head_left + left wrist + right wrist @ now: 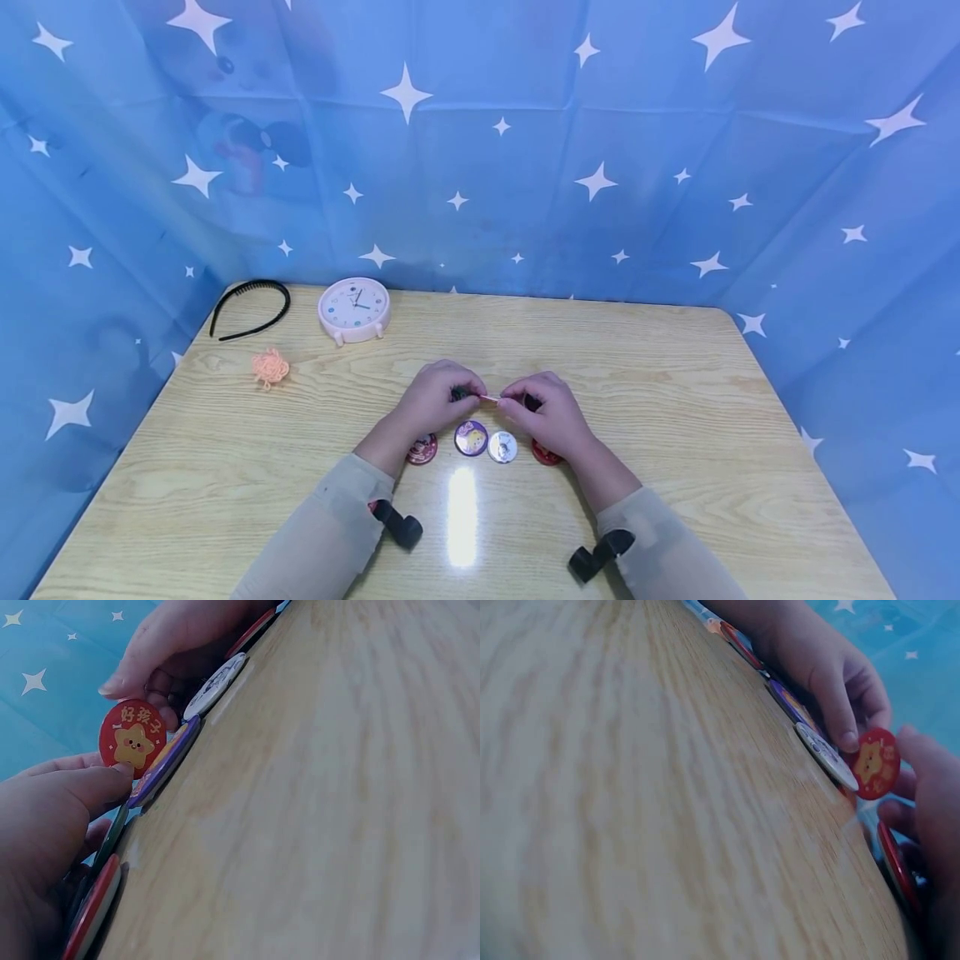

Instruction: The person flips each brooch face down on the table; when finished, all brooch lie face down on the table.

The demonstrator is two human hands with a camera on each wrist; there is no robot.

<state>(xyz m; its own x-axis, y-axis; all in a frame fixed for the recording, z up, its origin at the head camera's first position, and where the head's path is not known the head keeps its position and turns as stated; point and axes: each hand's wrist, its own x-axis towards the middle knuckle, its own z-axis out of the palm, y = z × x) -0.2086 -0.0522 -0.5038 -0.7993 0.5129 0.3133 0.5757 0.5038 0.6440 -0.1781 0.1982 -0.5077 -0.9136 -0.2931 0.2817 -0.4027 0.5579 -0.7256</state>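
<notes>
Watching from afar through the head view, I see a pale wooden table (262, 492) with a streak of glare, backed by a blue curtain (480, 50) scattered with white stars. Only here do I get the black headband (258, 284), the pink clock (354, 304) and the peach yarn (270, 368), all toward the far left. Near the middle, the left hand (442, 396) and the right hand (547, 412) almost meet; the purple badge (472, 438) and white badge (502, 447) lie side by side between the wrists. The red badge (489, 399), up between the fingertips, shows merely as a thin edge.

My left wrist view gives the face that the head camera misses: a yellow star and lettering. The left hand pinches it, thumb against its lower front, raised off the table.

Over in the right wrist view, I find it just left of the right hand, whose bent fingers and thumb grip its opposite edge. A second red disc (900, 870) sits close beside that hand.
</notes>
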